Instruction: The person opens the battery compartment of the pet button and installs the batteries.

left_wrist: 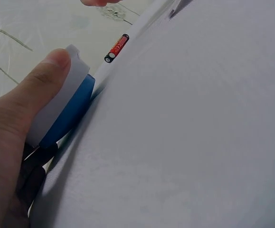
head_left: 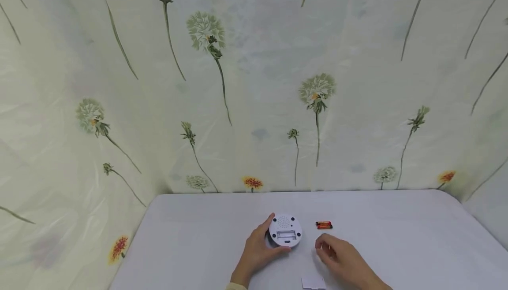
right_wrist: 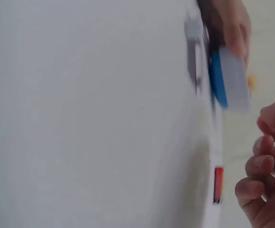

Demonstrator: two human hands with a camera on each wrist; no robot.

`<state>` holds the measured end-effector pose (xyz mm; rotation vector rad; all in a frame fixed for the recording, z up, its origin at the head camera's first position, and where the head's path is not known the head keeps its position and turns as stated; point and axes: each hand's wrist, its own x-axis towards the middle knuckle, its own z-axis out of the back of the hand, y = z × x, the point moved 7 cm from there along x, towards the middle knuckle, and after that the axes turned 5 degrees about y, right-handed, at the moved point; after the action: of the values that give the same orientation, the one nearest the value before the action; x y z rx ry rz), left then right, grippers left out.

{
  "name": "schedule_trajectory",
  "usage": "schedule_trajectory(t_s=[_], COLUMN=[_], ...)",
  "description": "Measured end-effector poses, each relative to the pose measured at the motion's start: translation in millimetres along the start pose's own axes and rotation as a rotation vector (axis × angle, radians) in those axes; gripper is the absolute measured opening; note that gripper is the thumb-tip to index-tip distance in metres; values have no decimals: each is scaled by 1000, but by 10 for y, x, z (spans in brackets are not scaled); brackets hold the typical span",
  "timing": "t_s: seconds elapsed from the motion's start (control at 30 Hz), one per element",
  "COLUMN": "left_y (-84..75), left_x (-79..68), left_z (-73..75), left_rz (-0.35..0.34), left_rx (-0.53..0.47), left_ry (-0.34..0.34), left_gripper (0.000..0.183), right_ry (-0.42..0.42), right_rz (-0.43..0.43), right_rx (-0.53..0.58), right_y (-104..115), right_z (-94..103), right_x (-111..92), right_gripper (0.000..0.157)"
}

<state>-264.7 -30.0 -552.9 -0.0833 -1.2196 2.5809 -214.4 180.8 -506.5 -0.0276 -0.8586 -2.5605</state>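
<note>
A round device [head_left: 285,224], white with a blue underside, has four dark feet, a patch of small holes and an uncovered battery compartment facing up. My left hand [head_left: 258,250] grips it by its rim, thumb at the near edge and fingers around the far left side. To its right, my right hand [head_left: 343,257] hovers over the table with loosely curled fingers [right_wrist: 258,164] and nothing visible between them. Two red-and-black batteries [head_left: 323,225] lie side by side just beyond the right hand; the left wrist view also shows the batteries [left_wrist: 117,48].
A small white flat piece [head_left: 313,282] lies at the near edge of the view, left of the right forearm. Everything rests on a white-covered table [head_left: 190,232]. Behind it hangs a curtain [head_left: 254,105] with dandelion prints.
</note>
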Motion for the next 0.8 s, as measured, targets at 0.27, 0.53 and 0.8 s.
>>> schedule_trajectory(t_s=[0.27, 0.53, 0.8], left_y=[-25, 0, 8], left_x=[-3, -28, -8], left_z=[10, -3, -3], left_rz=[15, 24, 4], left_rx=[-2, 5, 12], left_ry=[6, 4, -3], left_gripper=[102, 102, 103], right_ry=[-234, -169, -159], right_rz=[-56, -51, -82], right_rx=[-97, 2, -38], right_y=[-452, -626, -699], right_z=[205, 176, 147], right_x=[46, 116, 162], right_gripper=[25, 33, 26])
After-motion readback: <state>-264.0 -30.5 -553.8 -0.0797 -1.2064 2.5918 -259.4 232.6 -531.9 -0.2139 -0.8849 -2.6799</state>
